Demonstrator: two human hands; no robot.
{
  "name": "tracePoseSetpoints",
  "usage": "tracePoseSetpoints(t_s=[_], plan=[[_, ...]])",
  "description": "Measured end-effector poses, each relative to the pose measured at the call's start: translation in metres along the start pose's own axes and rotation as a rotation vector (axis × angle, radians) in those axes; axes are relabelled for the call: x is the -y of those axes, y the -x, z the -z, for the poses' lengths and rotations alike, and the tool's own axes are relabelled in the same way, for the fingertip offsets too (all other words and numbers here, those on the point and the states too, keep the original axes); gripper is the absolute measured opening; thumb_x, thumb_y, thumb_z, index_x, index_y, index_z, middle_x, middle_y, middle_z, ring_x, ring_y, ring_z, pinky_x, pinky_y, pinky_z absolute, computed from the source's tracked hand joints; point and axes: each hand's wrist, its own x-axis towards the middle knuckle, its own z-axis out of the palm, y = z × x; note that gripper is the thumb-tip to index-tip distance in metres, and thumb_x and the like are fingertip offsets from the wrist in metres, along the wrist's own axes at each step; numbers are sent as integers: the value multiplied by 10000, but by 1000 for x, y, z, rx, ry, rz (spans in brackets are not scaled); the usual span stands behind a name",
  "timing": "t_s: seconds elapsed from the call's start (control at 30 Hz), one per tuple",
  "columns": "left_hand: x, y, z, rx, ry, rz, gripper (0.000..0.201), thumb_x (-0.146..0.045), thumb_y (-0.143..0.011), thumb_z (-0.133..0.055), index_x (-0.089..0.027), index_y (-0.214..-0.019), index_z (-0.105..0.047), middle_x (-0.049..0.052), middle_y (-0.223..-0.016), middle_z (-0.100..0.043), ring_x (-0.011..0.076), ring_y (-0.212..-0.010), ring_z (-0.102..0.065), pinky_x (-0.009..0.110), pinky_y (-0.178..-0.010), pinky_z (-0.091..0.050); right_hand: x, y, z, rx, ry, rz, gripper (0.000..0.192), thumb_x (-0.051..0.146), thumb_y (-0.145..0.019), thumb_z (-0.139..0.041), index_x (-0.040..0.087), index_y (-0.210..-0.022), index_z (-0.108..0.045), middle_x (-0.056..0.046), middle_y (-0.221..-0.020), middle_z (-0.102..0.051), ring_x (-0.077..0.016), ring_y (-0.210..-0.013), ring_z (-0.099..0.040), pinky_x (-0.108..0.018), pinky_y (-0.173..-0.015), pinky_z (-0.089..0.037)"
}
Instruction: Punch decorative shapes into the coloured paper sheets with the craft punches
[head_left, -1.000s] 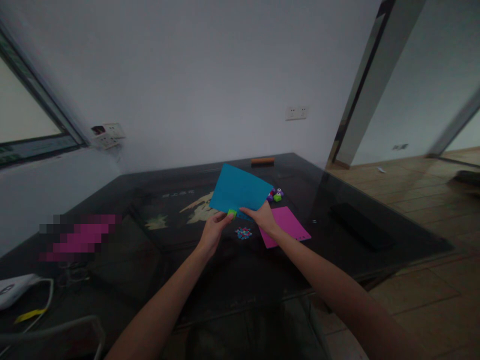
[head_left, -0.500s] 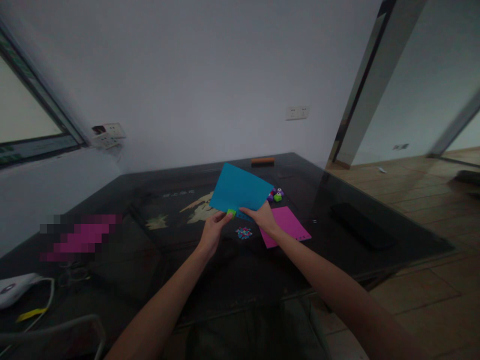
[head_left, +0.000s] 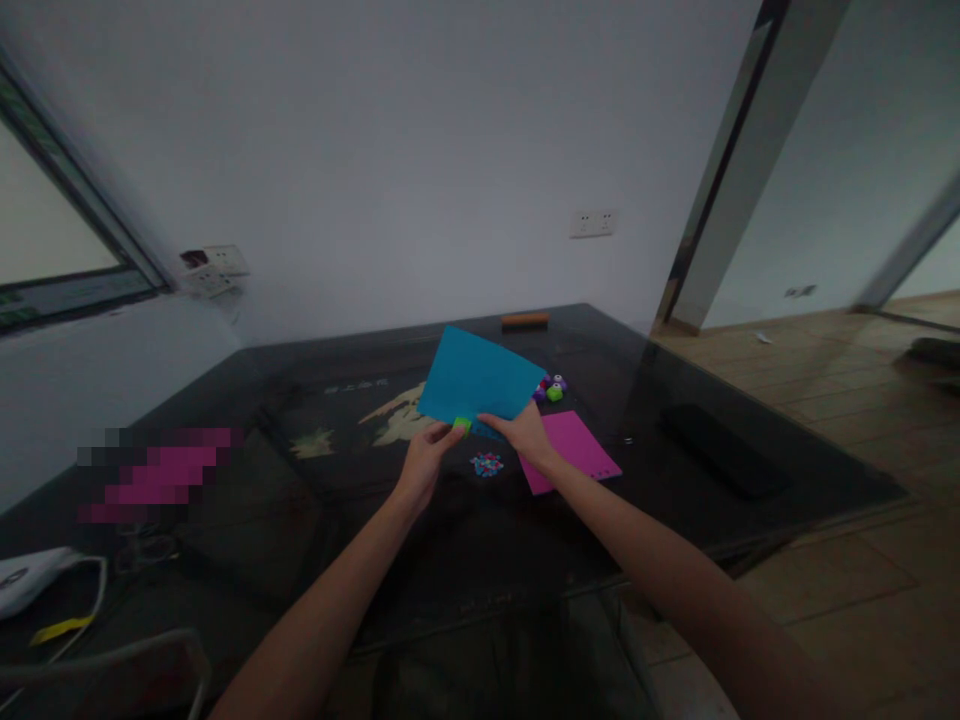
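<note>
A sheet of blue paper [head_left: 480, 375] is held up over the table between my two hands. My left hand [head_left: 426, 458] is closed around a small green craft punch [head_left: 461, 426], its thumb on top, at the paper's lower edge. My right hand [head_left: 523, 432] grips the same sheet at its lower right, thumb on the near face and the other fingers hidden behind. Below the sheet lies a small pile of pink, blue and white paper bits [head_left: 487, 464]. A pink sheet [head_left: 574, 450] with small punched marks along its near edge rests partly under my right hand.
Several purple and green punches [head_left: 555, 390] stand behind the pink sheet. A long black case [head_left: 724, 450] lies at the table's right, a brown roll [head_left: 525, 321] at the far edge. At the left are a blurred pink item [head_left: 169, 470] and a white device with a cable [head_left: 34, 580].
Almost nothing differs. The view has shifted very slightly, while both hands keep their hold on the blue paper and the punch.
</note>
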Motion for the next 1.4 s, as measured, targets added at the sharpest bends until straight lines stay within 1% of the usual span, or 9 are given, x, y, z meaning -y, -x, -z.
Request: tracePoseSetpoints(t_s=[0.1, 0.27, 0.47, 0.6, 0.73, 0.9, 1.07, 1.23, 1.4], plan=[[-1, 0, 0, -4, 4, 6, 232, -341, -639, -741, -147, -754, -681, 36, -764, -654, 160, -733, -564, 268, -735, -396, -1, 0, 0, -2, -6, -15, 546, 296, -581, -768, 145, -1082, -613, -111, -1093, -662, -249, -1033, -616, -416, -973, -442], [0, -1, -1, 3, 15, 4, 237, -343, -644, -739, -144, -757, -680, 41, -770, -660, 161, -738, -572, 275, -754, -398, -1, 0, 0, -12, -5, -13, 539, 290, -574, -773, 134, -1065, -617, -119, -1081, -666, -251, -1035, -615, -419, -979, -434], [2, -2, 1, 15, 27, -3, 237, -339, -638, -746, -148, -763, -685, 44, -777, -667, 163, -742, -577, 273, -752, -401, 1, 0, -1, -31, 10, -49, 542, 285, -553, -780, 127, -1046, -621, -119, -1044, -680, -255, -1011, -625, -417, -964, -447], [2, -2, 1, 17, 10, -14, 221, -346, -642, -741, -158, -744, -684, 28, -758, -663, 159, -735, -577, 266, -741, -402, 0, 0, 0, -25, 4, -39, 546, 292, -555, -777, 135, -1054, -619, -110, -1067, -673, -252, -1009, -626, -413, -958, -451], [3, -2, 1, 5, 19, -4, 221, -335, -641, -743, -160, -765, -689, 25, -770, -670, 158, -740, -581, 265, -746, -406, -2, 0, 0, -17, 12, -20, 558, 310, -566, -770, 138, -1074, -615, -112, -1092, -663, -250, -1037, -613, -412, -967, -442], [4, -2, 2, -10, 2, -27, 203, -341, -646, -740, -162, -722, -680, 11, -736, -659, 147, -722, -574, 254, -724, -404, -1, 0, 0, -20, 27, -10, 581, 309, -566, -769, 136, -1096, -606, -118, -1116, -651, -249, -1046, -608, -415, -979, -428], [3, -1, 1, -7, -3, -24, 240, -352, -647, -736, -154, -778, -698, 36, -810, -682, 165, -785, -590, 274, -779, -412, 1, 1, 0, -23, 14, -5, 592, 310, -570, -767, 135, -1111, -603, -119, -1122, -648, -250, -1043, -610, -414, -979, -430], [1, -1, 0, -17, -4, -21, 253, -356, -633, -740, -156, -782, -701, 42, -814, -689, 180, -796, -605, 289, -790, -424, 2, 2, 0, -14, 16, -1, 583, 325, -577, -763, 140, -1108, -610, -112, -1105, -658, -248, -1024, -619, -415, -980, -431], [1, 0, 0, -19, -14, -23, 266, -359, -637, -737, -153, -802, -705, 54, -840, -697, 195, -828, -608, 310, -822, -420, 1, 2, 0, 5, 10, 21, 575, 341, -590, -755, 147, -1111, -607, -105, -1130, -646, -249, -1058, -602, -426, -995, -416]])
